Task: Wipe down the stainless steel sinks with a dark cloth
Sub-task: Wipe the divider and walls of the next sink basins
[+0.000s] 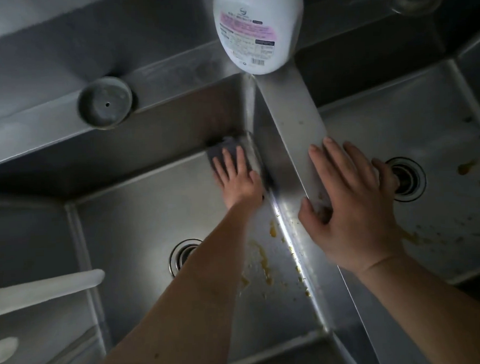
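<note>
Right now the left hand (pixel 237 179) lies flat, fingers straight, pressing the dark cloth (pixel 226 155) into the far right corner of the left sink (pixel 141 213), where the floor meets the back wall and the wall under the divider (pixel 300 129). Cloth sits under the fingertips and pokes out just beyond them, bunched against the corner. The right hand (pixel 352 204) is spread open on the divider, palm down, thumb hanging over the left-sink side, outer fingers over the right sink (pixel 428 113) near its drain (pixel 406 178); it holds nothing and looks like a brace. The key relation: the yellowish splatter (pixel 264 257) on the left sink's floor and lower wall lies on the near side of the cloth, back along the forearm toward the person, running roughly parallel to the divider. So I'd judge the useful stroke is a pull toward the body along that wall, not a push, since the cloth is already at the far end of its reach. The left hand is the only one on the cloth and the nearer one to that mess. More splatter (pixel 466 167) sits on the right sink's floor, well apart from the cloth and across the divider; that needs a move over, and the bracing hand is in the way. There are also crumbs on the divider beside the right thumb. A white bottle (pixel 257 29) stands at the far end of the divider, and a round plug (pixel 104 103) sits on the back ledge, both out of the stroke path. The left drain (pixel 181 254) is partly hidden by the forearm.
</note>
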Demonstrator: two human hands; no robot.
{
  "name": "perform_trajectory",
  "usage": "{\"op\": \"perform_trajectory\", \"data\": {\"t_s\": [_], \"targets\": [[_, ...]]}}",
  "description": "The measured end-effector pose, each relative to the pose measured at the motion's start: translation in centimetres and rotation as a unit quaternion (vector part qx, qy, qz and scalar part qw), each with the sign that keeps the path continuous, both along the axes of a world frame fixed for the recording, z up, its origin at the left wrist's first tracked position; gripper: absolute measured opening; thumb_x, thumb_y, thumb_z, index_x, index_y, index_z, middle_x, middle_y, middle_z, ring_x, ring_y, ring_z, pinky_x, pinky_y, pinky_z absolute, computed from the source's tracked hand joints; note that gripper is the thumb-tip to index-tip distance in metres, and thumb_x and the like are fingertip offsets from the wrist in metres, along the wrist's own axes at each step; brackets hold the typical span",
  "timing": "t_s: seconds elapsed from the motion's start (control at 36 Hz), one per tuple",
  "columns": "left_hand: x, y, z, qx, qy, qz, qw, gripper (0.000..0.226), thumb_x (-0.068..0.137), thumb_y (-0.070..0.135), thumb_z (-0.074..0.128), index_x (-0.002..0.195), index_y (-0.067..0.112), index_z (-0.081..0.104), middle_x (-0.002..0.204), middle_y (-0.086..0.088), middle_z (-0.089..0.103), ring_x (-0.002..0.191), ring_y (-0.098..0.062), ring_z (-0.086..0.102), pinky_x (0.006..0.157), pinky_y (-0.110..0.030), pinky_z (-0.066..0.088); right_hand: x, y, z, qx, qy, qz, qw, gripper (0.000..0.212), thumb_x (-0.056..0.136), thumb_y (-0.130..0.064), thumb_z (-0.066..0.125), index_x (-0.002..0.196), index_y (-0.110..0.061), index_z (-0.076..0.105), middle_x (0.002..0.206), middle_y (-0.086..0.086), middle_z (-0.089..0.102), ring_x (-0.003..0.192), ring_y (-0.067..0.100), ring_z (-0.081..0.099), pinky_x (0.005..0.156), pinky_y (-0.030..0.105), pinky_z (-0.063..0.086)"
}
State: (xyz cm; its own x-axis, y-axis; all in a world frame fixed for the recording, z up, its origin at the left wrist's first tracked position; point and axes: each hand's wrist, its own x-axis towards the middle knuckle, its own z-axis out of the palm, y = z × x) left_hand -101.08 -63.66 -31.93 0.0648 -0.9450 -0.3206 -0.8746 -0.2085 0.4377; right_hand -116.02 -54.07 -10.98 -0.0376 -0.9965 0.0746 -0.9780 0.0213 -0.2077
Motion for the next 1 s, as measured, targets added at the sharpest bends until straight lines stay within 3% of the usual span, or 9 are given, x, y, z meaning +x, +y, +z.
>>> {"op": "perform_trajectory", "data": {"t_s": [0.06,0.22,0.33,0.5,0.64,0.72,0.86,0.92,1.0], "targets": [[-0.5,-0.2,0.1,-0.001,0.005,-0.076,0.997,0.073,0.090,0.038,0.033,0.158,0.032,0.008,0.167,-0.004,0.000,0.152,-0.031,-0.011,0.122,-0.044,-0.012,0.0,0.0,0.0,0.000,-0.001,0.001,1.000,0.071,0.085,-0.046,0.049,0.150,-0.021,0.037,0.159,0.002,0.033,0.144,0.031,0.032,0.112,0.060,0.024],[0.9,-0.8,0.1,-0.001,0.015,-0.128,0.992,0.070,0.096,0.031,0.041,0.158,0.031,0.011,0.167,-0.004,-0.001,0.152,-0.030,-0.011,0.123,-0.042,-0.009,0.0,-0.1,0.1,0.010,-0.015,-0.004,1.000,0.071,0.084,-0.047,0.050,0.149,-0.022,0.037,0.159,0.001,0.033,0.143,0.032,0.032,0.112,0.061,0.024],[1.5,0.4,0.4,0.009,-0.029,-0.195,0.980,0.070,0.099,0.034,0.038,0.159,0.030,0.001,0.167,-0.003,-0.007,0.152,-0.030,-0.012,0.123,-0.043,-0.008,0.1,0.1,0.2,0.004,-0.005,-0.004,1.000,0.068,0.088,-0.053,0.051,0.147,-0.021,0.041,0.157,0.001,0.037,0.143,0.032,0.033,0.110,0.062,0.026],[1.6,11.4,-1.0,0.009,-0.070,-0.289,0.955,0.066,0.101,0.043,0.018,0.154,0.031,-0.019,0.165,-0.004,-0.018,0.150,-0.029,-0.021,0.123,-0.046,-0.008,0.2,0.4,0.3,-0.006,0.023,-0.017,1.000,0.066,0.090,-0.062,0.041,0.145,-0.024,0.042,0.156,-0.002,0.038,0.148,0.027,0.024,0.113,0.063,0.020],[2.2,22.4,-0.6,0.022,-0.049,-0.395,0.917,0.065,0.098,0.047,0.010,0.154,0.029,-0.018,0.166,-0.007,-0.011,0.148,-0.030,-0.025,0.120,-0.045,-0.015,0.9,1.3,1.2,-0.006,0.051,-0.047,0.998,0.061,0.095,-0.060,0.035,0.142,-0.022,0.046,0.153,-0.004,0.043,0.149,0.025,0.022,0.115,0.061,0.014],[2.6,25.8,0.0,0.011,-0.052,-0.446,0.893,0.063,0.100,0.047,0.012,0.155,0.029,-0.014,0.166,-0.010,-0.006,0.148,-0.032,-0.021,0.119,-0.046,-0.015,1.6,4.2,1.5,0.006,0.045,-0.070,0.997,0.059,0.098,-0.058,0.032,0.147,-0.025,0.040,0.159,-0.004,0.034,0.150,0.025,0.018,0.116,0.059,0.011],[4.6,25.3,0.7,0.002,-0.071,-0.566,0.822,0.062,0.104,0.044,0.017,0.157,0.029,-0.012,0.166,-0.010,-0.009,0.150,-0.037,-0.017,0.122,-0.049,-0.012,2.6,13.1,1.4,0.037,0.070,-0.059,0.995,0.066,0.095,-0.058,0.038,0.154,-0.030,0.027,0.164,-0.002,0.021,0.151,0.025,0.016,0.116,0.063,0.013],[5.2,24.7,0.8,0.001,-0.087,-0.633,0.769,0.061,0.104,0.045,0.017,0.157,0.031,-0.011,0.166,-0.007,-0.009,0.150,-0.037,-0.018,0.122,-0.051,-0.007,2.2,15.9,1.3,0.071,0.077,-0.083,0.991,0.070,0.094,-0.058,0.038,0.156,-0.033,0.018,0.166,-0.002,0.014,0.152,0.025,0.011,0.115,0.064,0.011],[5.2,25.6,1.2,0.017,-0.086,-0.732,0.676,0.060,0.103,0.047,0.019,0.156,0.038,-0.007,0.166,-0.001,-0.009,0.151,-0.032,-0.017,0.120,-0.048,-0.015,1.6,18.5,0.9,0.117,0.100,-0.108,0.982,0.077,0.092,-0.061,0.037,0.157,-0.036,0.005,0.167,-0.002,0.004,0.153,0.029,0.006,0.115,0.066,0.008]]}}
